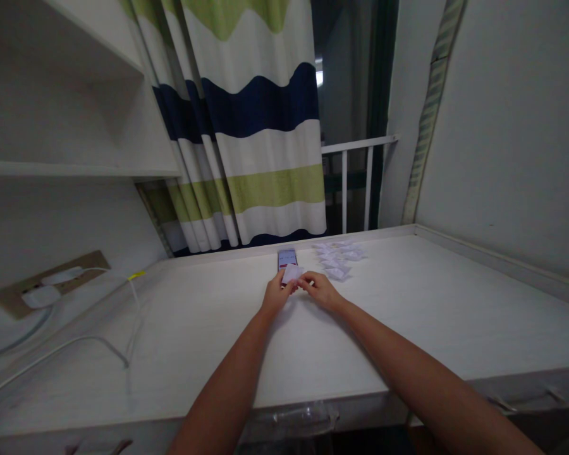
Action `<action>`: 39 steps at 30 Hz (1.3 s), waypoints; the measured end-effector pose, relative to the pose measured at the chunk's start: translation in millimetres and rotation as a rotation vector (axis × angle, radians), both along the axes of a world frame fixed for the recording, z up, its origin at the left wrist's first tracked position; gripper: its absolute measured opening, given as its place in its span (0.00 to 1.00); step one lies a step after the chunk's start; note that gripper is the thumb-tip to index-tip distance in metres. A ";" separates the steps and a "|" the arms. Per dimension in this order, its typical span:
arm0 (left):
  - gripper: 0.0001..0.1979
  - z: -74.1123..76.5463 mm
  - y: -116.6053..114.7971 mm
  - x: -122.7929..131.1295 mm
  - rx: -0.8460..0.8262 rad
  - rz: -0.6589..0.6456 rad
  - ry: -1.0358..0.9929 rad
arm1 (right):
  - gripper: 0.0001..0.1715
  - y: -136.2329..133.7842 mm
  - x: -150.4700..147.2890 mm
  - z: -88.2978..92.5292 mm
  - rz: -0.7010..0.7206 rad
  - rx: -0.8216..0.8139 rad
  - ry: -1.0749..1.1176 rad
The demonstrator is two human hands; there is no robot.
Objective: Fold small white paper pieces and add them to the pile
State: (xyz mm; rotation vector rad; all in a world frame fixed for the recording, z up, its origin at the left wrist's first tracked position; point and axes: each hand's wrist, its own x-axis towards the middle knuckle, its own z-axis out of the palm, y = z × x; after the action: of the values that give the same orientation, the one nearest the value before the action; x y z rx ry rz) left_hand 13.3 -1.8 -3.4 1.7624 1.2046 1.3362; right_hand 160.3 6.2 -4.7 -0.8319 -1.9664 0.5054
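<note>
Between my hands is a small piece of folded white paper (pixel 291 273), held a little above the desk. My left hand (pixel 277 292) is closed on its left and lower edge. My right hand (pixel 318 289) pinches the paper's right corner between thumb and fingers. Just behind the paper a phone (pixel 287 256) with a lit screen lies on the desk, its lower part covered by paper and fingers. To the right of it, several folded white paper pieces (pixel 339 254) are grouped together, the closest one (pixel 337 272) near my right hand.
The white desk (pixel 208 341) has a raised rim at the back and right. White cables (pixel 90 338) run from plugs in a wall socket (pixel 47 287) at the left. Shelves (pixel 76 169) overhang the left side. A striped curtain (pixel 270 151) and white railing (pixel 358 148) stand behind.
</note>
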 end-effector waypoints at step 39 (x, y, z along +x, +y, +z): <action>0.11 -1.6 12.8 -8.5 -0.086 -0.080 -0.258 | 0.13 14.5 5.4 -1.8 0.050 -0.482 0.504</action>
State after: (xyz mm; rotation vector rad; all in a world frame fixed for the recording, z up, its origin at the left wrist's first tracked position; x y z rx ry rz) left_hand 4.9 11.0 -5.0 1.5095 1.0230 1.3936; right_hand 165.7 20.7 -6.5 -0.8425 -1.4170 1.1297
